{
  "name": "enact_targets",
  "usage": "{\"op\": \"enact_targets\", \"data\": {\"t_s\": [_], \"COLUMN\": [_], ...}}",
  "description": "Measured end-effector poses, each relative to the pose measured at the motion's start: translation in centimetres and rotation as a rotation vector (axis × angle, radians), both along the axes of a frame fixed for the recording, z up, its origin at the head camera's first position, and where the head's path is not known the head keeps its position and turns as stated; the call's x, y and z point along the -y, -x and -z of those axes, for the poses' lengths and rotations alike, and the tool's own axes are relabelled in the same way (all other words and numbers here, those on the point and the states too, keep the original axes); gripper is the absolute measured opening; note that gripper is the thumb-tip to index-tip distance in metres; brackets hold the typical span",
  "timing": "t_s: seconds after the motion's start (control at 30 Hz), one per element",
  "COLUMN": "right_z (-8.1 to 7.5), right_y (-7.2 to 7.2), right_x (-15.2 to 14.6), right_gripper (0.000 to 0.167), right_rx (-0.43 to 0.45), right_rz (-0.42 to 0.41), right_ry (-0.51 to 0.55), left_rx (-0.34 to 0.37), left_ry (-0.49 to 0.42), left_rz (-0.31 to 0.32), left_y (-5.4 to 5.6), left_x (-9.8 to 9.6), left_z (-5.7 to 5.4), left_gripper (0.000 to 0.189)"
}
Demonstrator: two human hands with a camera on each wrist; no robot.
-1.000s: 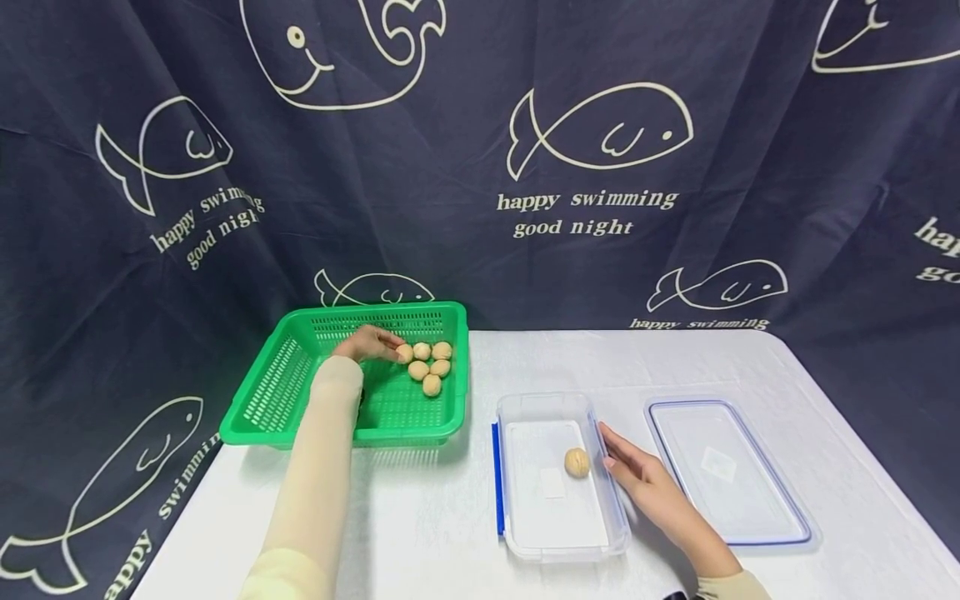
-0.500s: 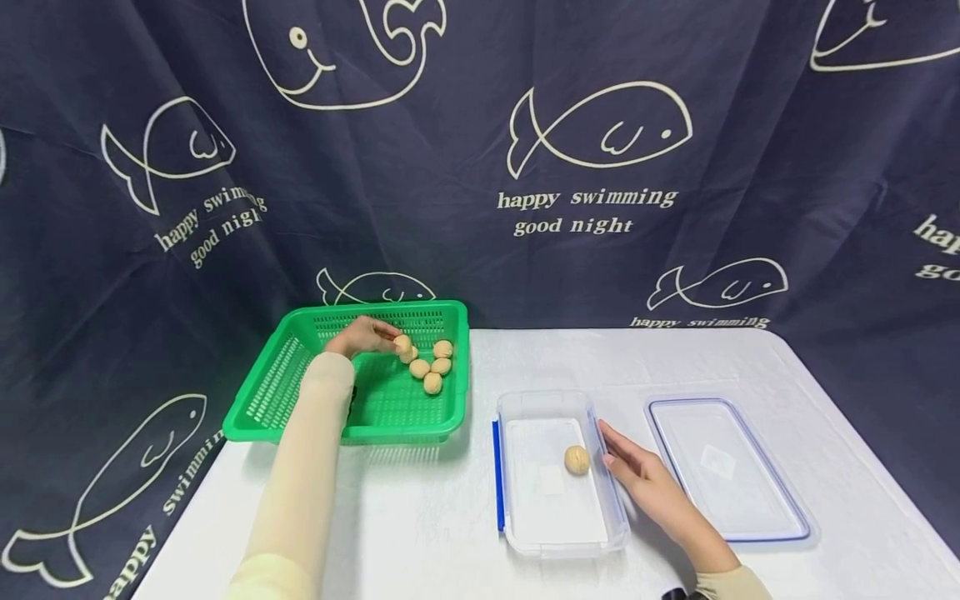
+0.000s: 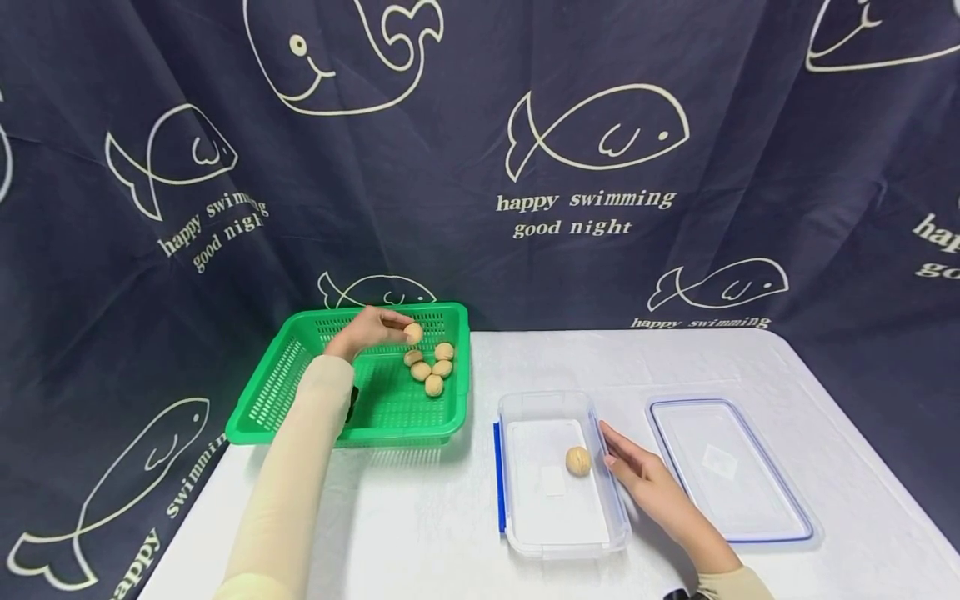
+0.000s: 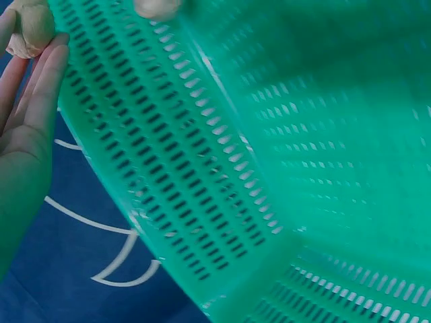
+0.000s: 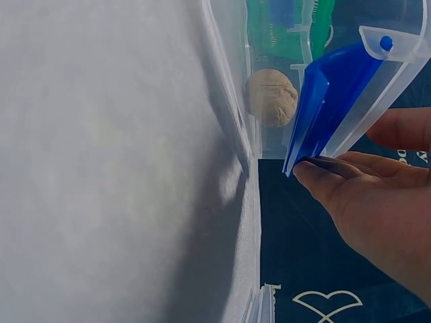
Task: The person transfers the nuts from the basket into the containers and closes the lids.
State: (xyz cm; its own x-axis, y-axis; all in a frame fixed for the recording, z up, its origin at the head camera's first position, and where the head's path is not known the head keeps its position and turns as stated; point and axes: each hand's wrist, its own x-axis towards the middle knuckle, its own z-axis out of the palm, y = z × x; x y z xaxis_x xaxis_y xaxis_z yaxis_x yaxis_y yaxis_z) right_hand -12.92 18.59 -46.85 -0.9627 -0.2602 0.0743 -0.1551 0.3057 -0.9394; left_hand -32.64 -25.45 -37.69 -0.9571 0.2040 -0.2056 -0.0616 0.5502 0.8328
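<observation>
My left hand point(image 3: 367, 331) pinches a walnut point(image 3: 414, 334) between thumb and fingertips, above the far part of a green plastic basket point(image 3: 390, 412). Below it several more walnuts point(image 3: 442, 367) lie grouped at the right side of the basket floor. In the left wrist view the held walnut point(image 4: 32, 28) is partly cut off by the frame corner. A clear plastic box point(image 3: 555, 521) with one walnut point(image 3: 577, 461) inside stands on the table. Along its right wall rests my right hand point(image 3: 652, 492), fingers extended, touching the blue latch point(image 5: 330, 101) in the right wrist view.
The box's clear lid point(image 3: 731, 475) with a blue seal lies flat to the right, behind the right hand. A white cloth covers the table point(image 3: 427, 533). A dark blue curtain point(image 3: 450, 183) with fish drawings hangs right behind the table.
My left hand has picked a walnut from the group in the basket and raised it, moving it slightly away and to the right. The right hand and the box have stayed in place.
</observation>
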Motion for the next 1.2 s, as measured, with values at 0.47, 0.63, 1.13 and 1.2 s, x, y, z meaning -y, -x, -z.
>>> {"op": "enact_targets", "data": {"t_s": [0.47,0.63,1.13,1.2], "right_z": [-0.1,-0.1,-0.2,-0.1], "right_y": [0.0,0.0,-0.1,0.0], "right_x": [0.0,0.0,-0.1,-0.1], "right_gripper": [0.052,0.052,0.052,0.051], "right_rx": [0.007,0.006,-0.002,-0.004], "right_rz": [0.002,-0.002,-0.005,-0.005], "right_ry": [-0.006,-0.005,0.002,0.003], "left_rx": [-0.135,-0.168,-0.256,-0.262], "left_ry": [-0.072,-0.144,-0.214,-0.235], "left_rz": [0.034,0.043,0.069,0.068], "left_y": [-1.7,-2.6,-6.3,-7.0], "left_x": [-2.8,-3.9,-9.1,-9.9], "left_z": [-2.7,-3.5,-5.9,-6.1], "left_gripper": [0.038,0.038,0.038,0.037]}}
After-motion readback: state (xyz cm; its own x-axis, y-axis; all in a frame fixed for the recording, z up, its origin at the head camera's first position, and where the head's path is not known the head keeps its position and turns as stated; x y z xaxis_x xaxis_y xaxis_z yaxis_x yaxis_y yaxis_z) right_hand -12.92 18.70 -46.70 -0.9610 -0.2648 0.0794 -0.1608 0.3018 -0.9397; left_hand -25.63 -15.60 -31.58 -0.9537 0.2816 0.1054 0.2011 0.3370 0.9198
